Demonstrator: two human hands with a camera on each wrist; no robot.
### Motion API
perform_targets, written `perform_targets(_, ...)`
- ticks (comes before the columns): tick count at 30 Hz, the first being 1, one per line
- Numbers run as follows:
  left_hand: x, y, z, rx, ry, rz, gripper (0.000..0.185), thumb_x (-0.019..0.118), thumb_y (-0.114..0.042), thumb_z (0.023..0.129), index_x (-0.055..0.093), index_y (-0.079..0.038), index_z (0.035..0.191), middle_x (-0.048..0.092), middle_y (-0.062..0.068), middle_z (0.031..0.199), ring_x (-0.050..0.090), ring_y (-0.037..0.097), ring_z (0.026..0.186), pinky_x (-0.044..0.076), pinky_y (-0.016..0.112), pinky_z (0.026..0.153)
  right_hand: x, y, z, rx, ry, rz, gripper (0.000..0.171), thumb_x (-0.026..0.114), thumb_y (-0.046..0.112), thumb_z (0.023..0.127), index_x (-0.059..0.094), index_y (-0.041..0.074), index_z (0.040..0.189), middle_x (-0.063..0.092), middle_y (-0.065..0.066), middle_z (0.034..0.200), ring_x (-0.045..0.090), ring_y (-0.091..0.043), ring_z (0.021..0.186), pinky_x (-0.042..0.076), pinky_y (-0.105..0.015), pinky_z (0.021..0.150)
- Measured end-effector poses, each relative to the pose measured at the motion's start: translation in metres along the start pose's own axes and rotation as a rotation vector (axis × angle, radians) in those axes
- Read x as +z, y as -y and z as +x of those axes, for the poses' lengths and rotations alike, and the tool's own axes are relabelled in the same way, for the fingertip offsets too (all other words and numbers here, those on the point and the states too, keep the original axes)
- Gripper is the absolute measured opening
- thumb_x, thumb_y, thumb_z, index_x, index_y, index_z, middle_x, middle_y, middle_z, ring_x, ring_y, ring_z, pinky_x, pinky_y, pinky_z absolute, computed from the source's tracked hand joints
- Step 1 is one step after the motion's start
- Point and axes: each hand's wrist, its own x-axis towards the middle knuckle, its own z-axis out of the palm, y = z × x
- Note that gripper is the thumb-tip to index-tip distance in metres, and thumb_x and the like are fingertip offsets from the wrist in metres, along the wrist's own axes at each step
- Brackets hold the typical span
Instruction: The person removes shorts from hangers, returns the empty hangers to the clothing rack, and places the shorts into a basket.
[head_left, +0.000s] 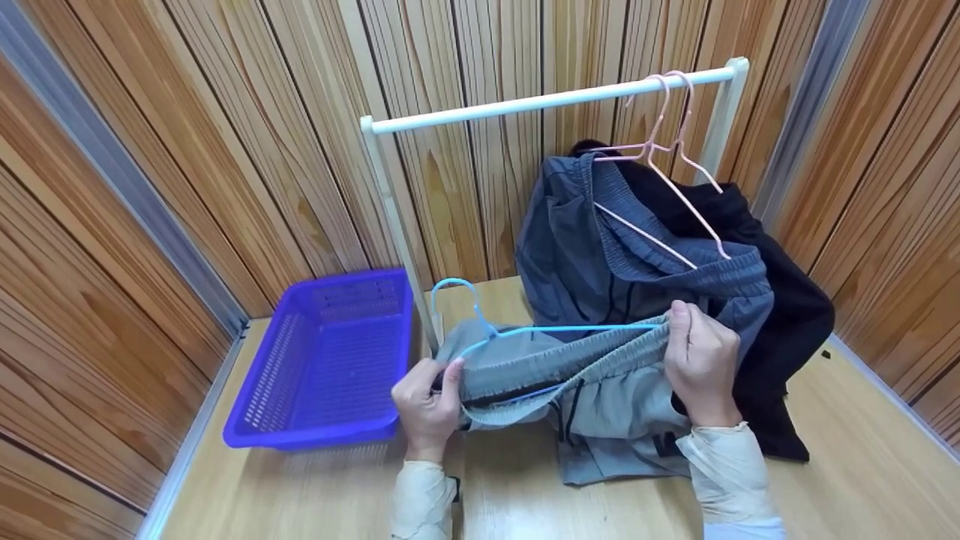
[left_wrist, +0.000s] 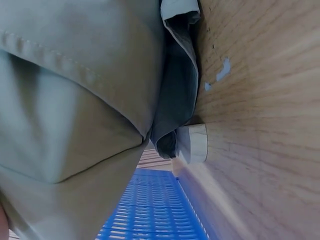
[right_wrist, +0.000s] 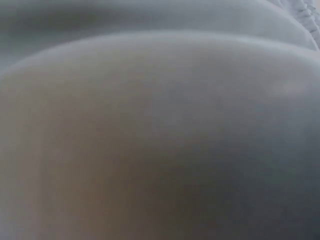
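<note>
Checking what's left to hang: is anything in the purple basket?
No, the head view shows the purple basket with only its bare mesh floor and walls.

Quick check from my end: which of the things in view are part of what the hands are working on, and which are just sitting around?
In hand:
left hand and right hand, each gripping the waistband of the light grey shorts
blue hanger, in that waistband

Lying about:
purple basket
white rail
pink hangers
blue-grey shorts
black garment

Purple basket (head_left: 322, 360) on wooden table (head_left: 862, 465), white rail (head_left: 547, 101), pink hangers (head_left: 667, 150), blue shorts (head_left: 600, 255), black garment (head_left: 780, 315)
</note>
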Motion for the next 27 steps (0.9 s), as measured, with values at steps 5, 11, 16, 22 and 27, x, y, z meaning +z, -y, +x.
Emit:
perform_targets(5,-0.0008,0.0012,-0.0006,-0.005,-0.015,-0.008,0.022,0.083,-0.003,0.082,0.067,-0.009,0.069,0.059,0.002,0.060,0.050,0.013,0.052,0.042,0.025,0.051,0.0004,0.0017,-0.0001,0.013,-0.020,-0.003,0.036,0.054,0.005,0.104,0.057,-0.004,0.069,0.049,-0.015,0.056,0.042,-0.024,0.048,0.032,-0.035,0.053)
perform_targets(11,-0.0020,0.0028,-0.0002,-0.006,-0.027,0.005,0.022,0.083,-0.003,0.081,0.067,-0.009,0.068,0.059,0.003,0.059,0.051,0.014,0.051,0.043,0.028,0.051,0.0004,0.0032,-0.0006,0.046,-0.037,-0.005,0.034,0.055,0.003,0.103,0.059,-0.004,0.070,0.050,-0.015,0.057,0.042,-0.022,0.049,0.032,-0.032,0.053)
perform_targets(16,-0.0047,0.0046,-0.0003,-0.012,-0.050,0.021,0.025,0.083,-0.002,0.082,0.065,-0.010,0.066,0.057,0.003,0.058,0.049,0.014,0.050,0.041,0.029,0.051,0.0027,0.0042,-0.0017,0.061,-0.043,-0.006,0.034,0.055,0.001,0.102,0.060,-0.004,0.069,0.051,-0.015,0.056,0.043,-0.021,0.049,0.033,-0.032,0.053)
perform_targets(22,-0.0087,0.0056,0.0021,-0.059,-0.105,0.035,0.025,0.079,0.004,0.082,0.066,-0.008,0.064,0.057,0.004,0.057,0.047,0.015,0.049,0.039,0.030,0.050,0.0049,0.0050,-0.0025,0.069,-0.036,-0.012,0.036,0.055,0.000,0.102,0.055,-0.003,0.066,0.045,-0.014,0.054,0.037,-0.016,0.049,0.030,-0.032,0.052)
perform_targets(27,-0.0100,0.0058,0.0045,-0.076,-0.119,0.037,0.026,0.078,0.006,0.082,0.066,-0.008,0.064,0.057,0.004,0.056,0.046,0.015,0.049,0.039,0.031,0.050,0.0069,0.0060,-0.0038,0.069,-0.017,0.007,0.037,0.055,0.000,0.102,0.054,-0.002,0.065,0.045,-0.012,0.054,0.035,-0.008,0.052,0.029,-0.029,0.051)
